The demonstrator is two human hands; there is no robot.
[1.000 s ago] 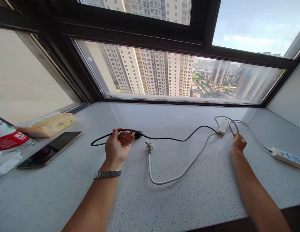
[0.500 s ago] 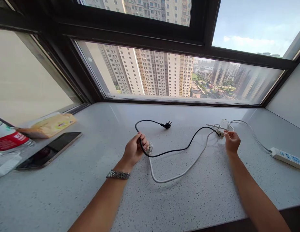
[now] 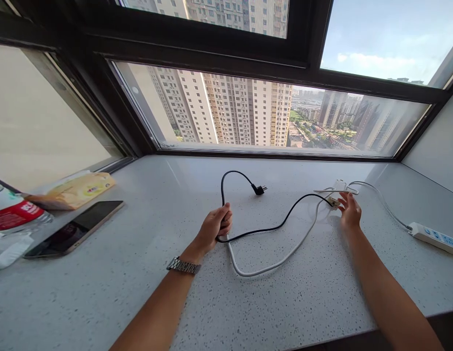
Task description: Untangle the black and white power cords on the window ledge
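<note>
1. Thin black power cord [image 3: 270, 228]: lies on pale speckled stone sill [image 3: 197, 312], centre of view, running from 9 o'clock side to 3 o'clock side in a shallow S.
2. Left hand [image 3: 215, 227]: fingers curled shut around the cord at its 9 o'clock end, wrist carrying a metal-link watch [image 3: 183, 266].
3. From the fist, cord loops up toward 12 o'clock and ends in a small black plug [image 3: 260, 189], resting on the sill, untouched.
4. Other cord end meets a small white adapter block [image 3: 338, 187] at 2 o'clock.
5. Right hand [image 3: 349, 212]: fingers spread apart, tips at the cord/adapter junction; actual contact too small to call.
6. White flexible cable [image 3: 270, 265]: curves under the black cord toward 6 o'clock, near end hidden by the left fist.
7. White power strip with blue sockets [image 3: 434, 238]: far 3 o'clock, well apart from both hands, joined by white lead to the adapter area.
8. At 9 o'clock edge: dark flat smartphone [image 3: 75, 228], yellow soft tissue pack [image 3: 75, 189] behind it, clear plastic bottle with red label [image 3: 14, 214] lying at frame edge.
9. At 12 o'clock: black-framed window [image 3: 197, 51], tower blocks outside.
</note>
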